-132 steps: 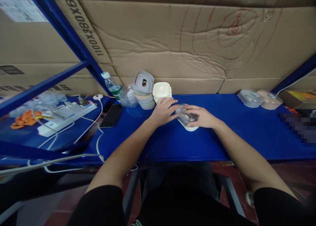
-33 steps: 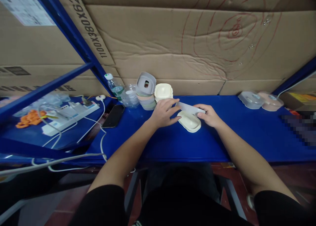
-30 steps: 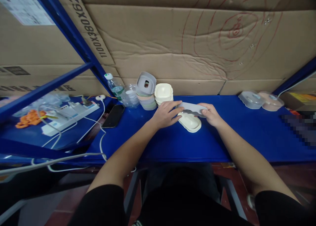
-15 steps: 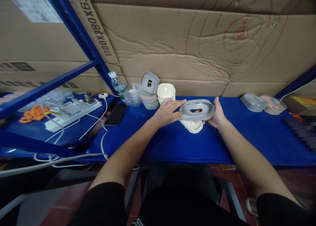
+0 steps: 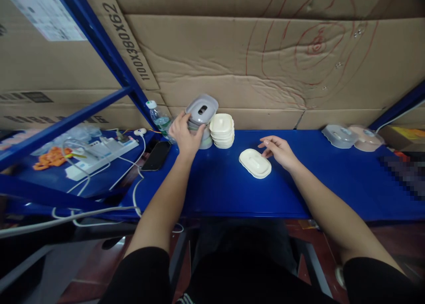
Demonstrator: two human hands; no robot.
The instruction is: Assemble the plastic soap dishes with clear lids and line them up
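My left hand (image 5: 186,133) is at the stack of pastel plastic pieces. Its fingers and thumb close round a grey plastic cover (image 5: 209,111) with an oval slot, which tilts on top of the stack. Below it, the lower pieces (image 5: 206,140) are partly hidden by my hand. My right hand (image 5: 277,151) is open and holds nothing, its fingertips just above the right edge of a cream oval lid (image 5: 255,163) lying on the blue table. Between the hands, farther back, stands a pile of cream pieces (image 5: 222,131).
A water bottle (image 5: 159,118) and a phone (image 5: 156,156) lie left of the stack. Farther left are a white power strip (image 5: 86,160), cables and an orange bundle (image 5: 52,156). Two clear-covered containers (image 5: 339,137) sit back right. Cardboard (image 5: 212,51) walls the rear.
The grey cover that both hands held has gone left onto the stack with my left hand. My right hand has let go, and the cream lid beneath is uncovered.
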